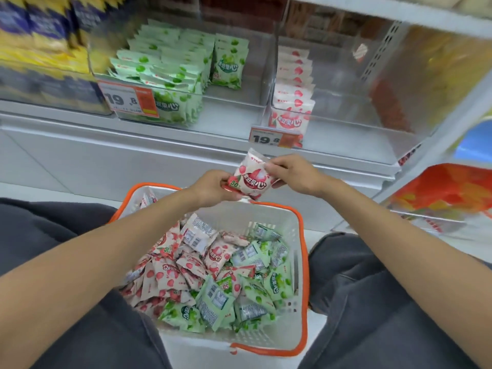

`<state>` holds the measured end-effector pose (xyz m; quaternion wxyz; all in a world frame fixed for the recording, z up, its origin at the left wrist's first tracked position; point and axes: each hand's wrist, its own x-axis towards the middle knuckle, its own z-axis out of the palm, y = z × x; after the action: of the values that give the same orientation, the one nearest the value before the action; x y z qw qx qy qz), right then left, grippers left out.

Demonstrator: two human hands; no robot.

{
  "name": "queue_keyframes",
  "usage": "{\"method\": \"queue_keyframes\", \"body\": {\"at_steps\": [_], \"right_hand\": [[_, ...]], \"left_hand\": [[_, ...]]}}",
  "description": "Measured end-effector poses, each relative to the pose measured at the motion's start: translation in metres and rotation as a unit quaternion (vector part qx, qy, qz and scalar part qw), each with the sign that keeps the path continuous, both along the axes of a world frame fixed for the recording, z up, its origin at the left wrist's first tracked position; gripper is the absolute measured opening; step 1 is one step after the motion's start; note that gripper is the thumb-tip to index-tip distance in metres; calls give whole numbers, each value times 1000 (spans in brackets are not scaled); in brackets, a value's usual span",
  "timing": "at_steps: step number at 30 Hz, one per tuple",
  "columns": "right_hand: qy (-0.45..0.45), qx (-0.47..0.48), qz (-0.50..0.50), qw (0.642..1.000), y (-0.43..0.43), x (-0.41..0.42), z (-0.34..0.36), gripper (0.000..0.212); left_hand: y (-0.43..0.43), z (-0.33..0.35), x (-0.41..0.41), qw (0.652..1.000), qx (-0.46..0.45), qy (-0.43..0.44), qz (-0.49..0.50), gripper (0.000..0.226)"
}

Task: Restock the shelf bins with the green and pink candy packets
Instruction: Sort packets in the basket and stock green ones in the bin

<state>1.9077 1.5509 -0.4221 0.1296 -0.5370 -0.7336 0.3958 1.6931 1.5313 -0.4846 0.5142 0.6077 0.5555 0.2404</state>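
Note:
Both hands hold one pink candy packet above the basket's far edge. My left hand grips its lower left corner, and my right hand pinches its right side. A white basket with an orange rim sits between my knees, filled with several pink packets on the left and green packets on the right. On the shelf, a clear bin holds rows of green packets. The clear bin to its right holds one row of pink packets at its left side.
Price tags reading 19.8 hang on the front of the green bin and the pink bin. Yellow and blue bags fill the shelf at far left. An orange bag lies on a lower shelf at right.

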Motion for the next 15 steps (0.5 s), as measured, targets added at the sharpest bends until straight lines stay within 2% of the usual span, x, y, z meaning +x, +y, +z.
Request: {"method": "queue_keyframes", "body": {"at_steps": [3, 6, 9, 12, 15], "right_hand": [[49, 64, -38, 996, 9, 22, 46, 30], [88, 179, -113, 973, 24, 48, 96, 27], [68, 249, -160, 953, 44, 72, 131, 28], [10, 207, -149, 967, 67, 76, 137, 30], [-74, 113, -90, 987, 89, 64, 118, 34]], "left_hand": [[24, 40, 23, 992, 122, 2, 29, 22], [49, 79, 40, 952, 271, 47, 136, 19], [66, 108, 43, 923, 330, 100, 170, 24], [83, 111, 40, 901, 325, 237, 164, 22], [89, 106, 41, 890, 308, 271, 198, 27]]}}
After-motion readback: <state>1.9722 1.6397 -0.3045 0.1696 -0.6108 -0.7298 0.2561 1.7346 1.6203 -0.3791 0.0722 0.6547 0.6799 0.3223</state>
